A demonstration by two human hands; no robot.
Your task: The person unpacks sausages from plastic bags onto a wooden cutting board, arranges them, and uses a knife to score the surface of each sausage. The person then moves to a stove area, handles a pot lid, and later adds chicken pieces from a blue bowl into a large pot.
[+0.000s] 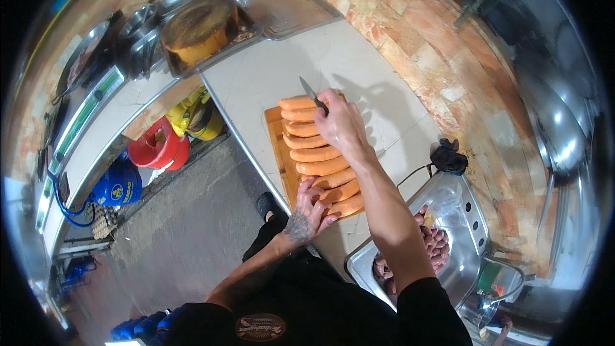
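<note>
Several long orange sausages point(314, 154) lie side by side across a wooden cutting board point(275, 129) on the pale tiled counter. My right hand point(338, 120) is over the far end of the row and grips a small kitchen knife point(311, 92), its blade pointing away and to the left. At the near end, my left hand point(310, 206) rests with spread fingers on the nearest sausages, at their left ends. My right hand and forearm hide the right ends of some sausages.
A metal sink point(461, 230) with reddish sausages point(435, 245) is at the right. A round wooden chopping block point(199, 26) stands on a tray beyond, beside a flat metal tray point(288, 7). Red buckets point(161, 149) and a blue gas cylinder point(117, 185) stand under the left counter.
</note>
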